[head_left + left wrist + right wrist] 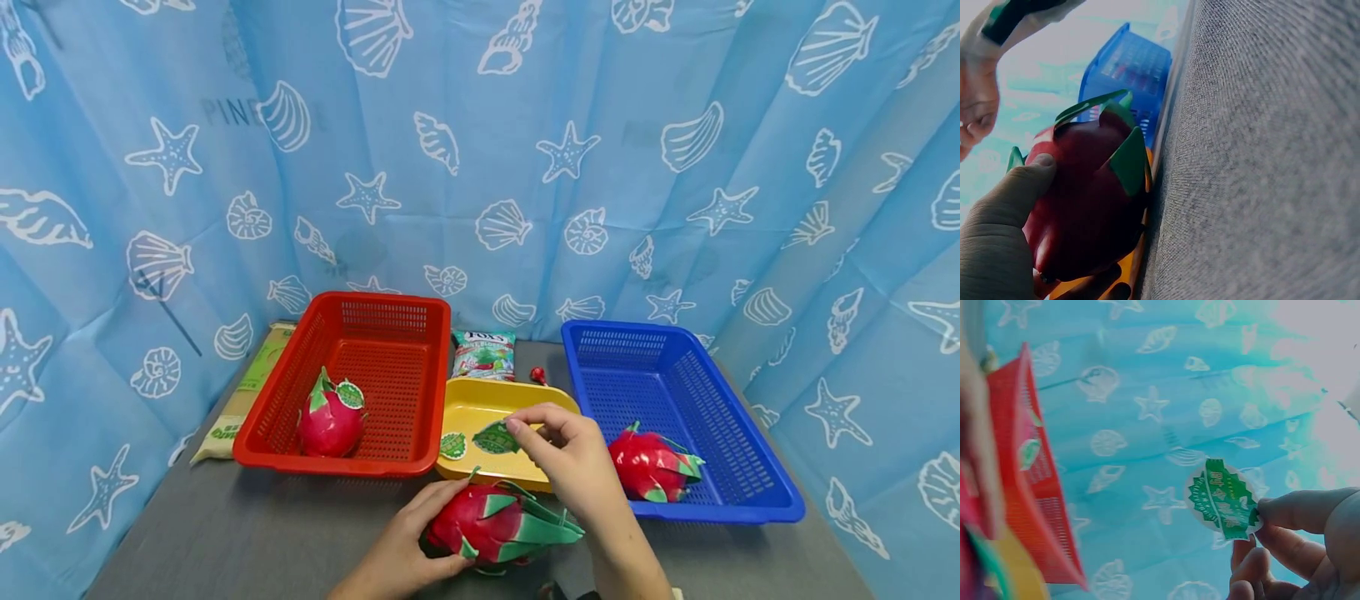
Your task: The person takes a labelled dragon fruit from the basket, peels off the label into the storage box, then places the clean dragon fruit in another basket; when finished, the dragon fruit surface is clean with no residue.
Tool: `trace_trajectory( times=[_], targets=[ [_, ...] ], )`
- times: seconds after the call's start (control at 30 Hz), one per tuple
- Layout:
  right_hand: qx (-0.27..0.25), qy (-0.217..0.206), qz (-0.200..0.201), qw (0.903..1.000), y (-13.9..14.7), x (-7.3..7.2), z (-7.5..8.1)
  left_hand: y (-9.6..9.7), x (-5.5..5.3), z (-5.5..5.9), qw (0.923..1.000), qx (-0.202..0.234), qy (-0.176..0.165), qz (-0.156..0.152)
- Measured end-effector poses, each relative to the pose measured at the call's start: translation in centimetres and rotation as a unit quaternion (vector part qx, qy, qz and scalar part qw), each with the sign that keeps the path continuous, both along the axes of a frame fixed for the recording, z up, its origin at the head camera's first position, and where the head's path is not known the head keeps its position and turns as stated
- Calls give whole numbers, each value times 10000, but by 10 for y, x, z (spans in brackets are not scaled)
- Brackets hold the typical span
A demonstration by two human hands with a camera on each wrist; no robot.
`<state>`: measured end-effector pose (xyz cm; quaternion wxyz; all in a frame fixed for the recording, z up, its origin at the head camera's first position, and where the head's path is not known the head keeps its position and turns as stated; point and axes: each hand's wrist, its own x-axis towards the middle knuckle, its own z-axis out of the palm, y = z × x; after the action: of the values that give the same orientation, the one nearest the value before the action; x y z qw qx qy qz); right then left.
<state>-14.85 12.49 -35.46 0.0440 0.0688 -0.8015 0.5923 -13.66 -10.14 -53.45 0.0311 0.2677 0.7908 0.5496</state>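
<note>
1. While the left hand (408,542) grips a red, green-leaved dragon fruit (487,523) just in front of the yellow tray (477,400), the right hand (566,454) is raised over that tray; the held fruit lies on its side, its longest leaves pointing right.
2. As for the left grip, it is fairly wide, thumb and fingers spread round the fruit's left end; the left wrist view shows the thumb pressed on the skin; whether the fruit touches the grey table (187,525) I cannot tell.
3. As for the right grip, it is narrow, thumb and forefinger pinching the edge of a green label (495,437) above the yellow tray; the right wrist view shows its jagged border and pale lettering.
4. Inside the yellow tray, towards its left end, lies a loose sticker (453,446), green and white.
5. Left of the yellow tray stands a red basket (393,375) holding a second dragon fruit (328,429), upright, with a round sticker (350,394) on it; farther left lies a long packet (251,379).
6. Right of the yellow tray stands a blue basket (637,387), with a third dragon fruit (643,462) in its near left corner.
7. Behind the yellow tray are a candy bag (483,356) and a small red item (538,375); beyond hangs a blue, shell-patterned curtain (465,200).
</note>
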Motion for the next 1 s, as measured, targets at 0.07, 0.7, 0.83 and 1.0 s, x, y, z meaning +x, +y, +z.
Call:
trace_trajectory(
  times=[0.07,0.7,0.83,1.0],
  targets=[
    [38,65,103,9999,0,-6,9,0,0,0,10000,5,-55,-9],
    [533,-581,331,9963,-17,-125,-9,1,2,3,9999,82,80,44],
    [992,-994,436,9891,-17,-146,-33,1,2,3,9999,71,122,98],
    [1591,-1354,615,9760,-17,-162,-60,1,1,3,9999,49,134,93]
  ],
)
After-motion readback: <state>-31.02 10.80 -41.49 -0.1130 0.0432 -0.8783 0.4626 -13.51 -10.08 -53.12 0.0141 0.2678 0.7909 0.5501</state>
